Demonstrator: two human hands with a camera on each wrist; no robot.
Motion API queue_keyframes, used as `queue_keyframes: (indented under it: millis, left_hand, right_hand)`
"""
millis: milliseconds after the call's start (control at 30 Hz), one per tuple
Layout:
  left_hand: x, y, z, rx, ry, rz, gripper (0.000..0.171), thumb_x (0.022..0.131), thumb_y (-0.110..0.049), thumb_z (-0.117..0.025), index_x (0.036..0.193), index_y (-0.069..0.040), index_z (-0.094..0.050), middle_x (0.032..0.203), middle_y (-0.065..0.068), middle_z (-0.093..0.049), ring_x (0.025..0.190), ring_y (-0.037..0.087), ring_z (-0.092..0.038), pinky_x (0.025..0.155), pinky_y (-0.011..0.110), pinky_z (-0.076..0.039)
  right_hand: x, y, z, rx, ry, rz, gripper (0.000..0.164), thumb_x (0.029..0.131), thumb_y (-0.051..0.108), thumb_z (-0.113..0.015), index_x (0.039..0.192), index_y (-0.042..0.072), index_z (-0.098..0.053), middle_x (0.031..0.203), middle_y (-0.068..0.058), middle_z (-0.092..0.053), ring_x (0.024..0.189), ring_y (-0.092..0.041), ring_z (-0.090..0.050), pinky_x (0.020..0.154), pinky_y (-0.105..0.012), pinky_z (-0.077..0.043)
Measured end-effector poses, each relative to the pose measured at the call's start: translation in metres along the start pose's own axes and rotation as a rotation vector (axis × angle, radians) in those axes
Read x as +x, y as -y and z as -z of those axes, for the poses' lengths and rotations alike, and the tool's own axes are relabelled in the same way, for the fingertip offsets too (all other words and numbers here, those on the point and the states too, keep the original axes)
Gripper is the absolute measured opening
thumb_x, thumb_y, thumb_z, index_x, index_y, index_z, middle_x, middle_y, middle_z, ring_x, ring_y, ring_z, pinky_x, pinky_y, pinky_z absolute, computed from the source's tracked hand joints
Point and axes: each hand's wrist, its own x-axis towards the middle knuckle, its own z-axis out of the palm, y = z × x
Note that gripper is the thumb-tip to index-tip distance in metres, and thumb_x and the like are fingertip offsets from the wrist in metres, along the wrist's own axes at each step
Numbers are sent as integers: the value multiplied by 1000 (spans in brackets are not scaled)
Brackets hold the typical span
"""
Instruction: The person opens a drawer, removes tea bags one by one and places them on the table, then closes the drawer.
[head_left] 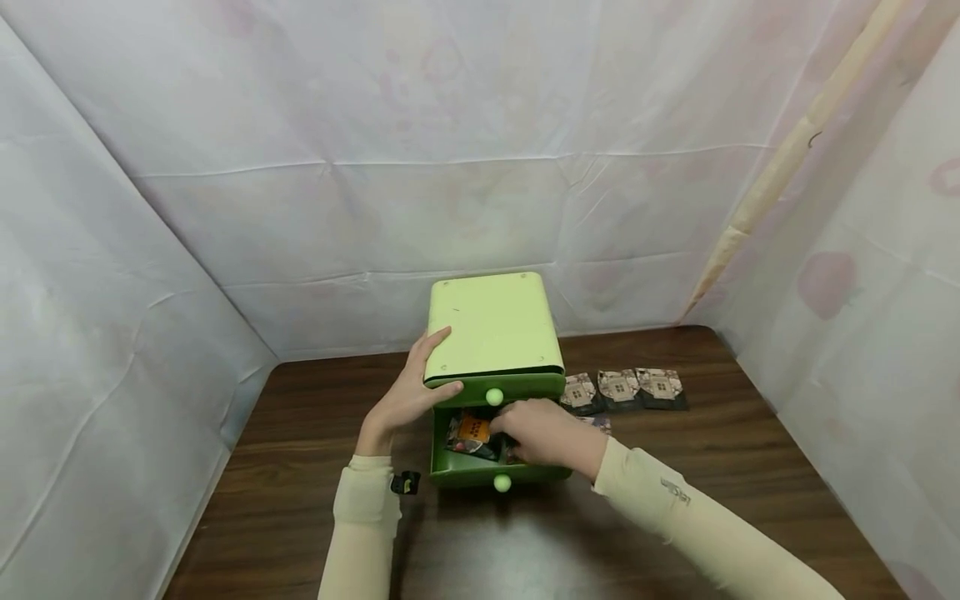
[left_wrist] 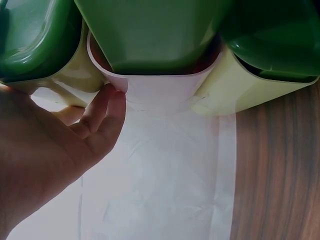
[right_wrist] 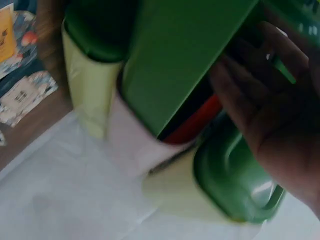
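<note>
Just left of centre in the head view, the left hand (head_left: 408, 396) is spread against the green cabinet (head_left: 495, 321), thumb on its front; the left wrist view adds a pink shell (left_wrist: 160, 87) at the fingertips. At centre, packets (head_left: 471, 433) lie in the open drawer (head_left: 468, 477). The right hand (head_left: 546, 433) reaches in, fingers bent; whether it grips one, neither view tells. Right of centre, a row of packets (head_left: 619, 388) lies on the table (head_left: 712, 442).

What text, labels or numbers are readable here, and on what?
None reads for certain.
Right sleeve: dark lettering, too blurred.
Orange labels, head and right wrist views: dark characters, too small or blurred.
Table packets: label marks, too small.
Black strap: yellow mark, too small.
</note>
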Motion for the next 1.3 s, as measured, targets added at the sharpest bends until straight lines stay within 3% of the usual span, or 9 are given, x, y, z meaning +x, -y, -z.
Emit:
queue_keyframes:
  millis: [167,300,400,567,733,967,1167,1300]
  left_hand:
    - [-1,0,0,-5,-3,-4,81,90,-41,-69,153,-42,-17,160,0,9,146,28,4,104,68,-18]
    - [-6,-24,4,-15,21,8,81,93,-31,-67,156,-30,-17,160,7,10,146,31,4,105,68,-17]
    - [-8,-42,6,-26,39,14,80,94,-24,-67,157,-20,-17,159,14,9,145,34,5,105,68,-17]
    - [-8,-41,6,-30,43,14,80,94,-24,-67,157,-19,-17,159,14,10,145,34,4,105,67,-17]
    - [-9,-41,6,-29,34,13,81,93,-25,-67,157,-19,-18,159,15,9,145,34,3,105,67,-17]
    - [-12,-42,8,-36,26,35,81,93,-27,-68,157,-22,-18,159,13,9,145,34,5,105,68,-17]
    - [-12,-44,7,-36,34,19,82,93,-27,-67,157,-20,-17,160,13,9,146,32,7,105,68,-16]
    - [-12,-43,6,-34,33,10,81,93,-26,-67,157,-19,-17,160,13,8,146,31,7,105,68,-16]
  right_hand:
    - [11,5,-6,-33,56,44,38,84,-4,-71,115,18,-73,107,2,-69,89,-11,-64,58,-24,-44]
    - [20,4,-11,-95,78,62,43,85,-4,-70,119,22,-71,107,5,-68,74,-6,-60,52,-24,-37]
    - [26,0,-16,-143,82,96,50,86,-4,-69,127,24,-66,115,6,-66,80,-6,-60,53,-23,-36]
    - [33,1,-22,-213,102,103,57,87,-2,-70,136,27,-58,132,5,-55,102,-9,-58,52,-21,-39]
    - [39,4,-26,-228,101,93,54,89,0,-69,134,26,-59,130,4,-55,110,-10,-55,57,-21,-43]
    - [45,7,-29,-280,81,133,52,88,3,-70,133,28,-61,127,6,-58,114,-9,-55,54,-20,-43]
    - [44,8,-25,-328,134,136,57,86,11,-75,137,29,-56,128,5,-57,116,-11,-53,61,-19,-47]
    - [43,5,-29,-376,88,181,58,85,21,-78,138,27,-55,125,4,-58,113,-12,-54,70,-21,-50]
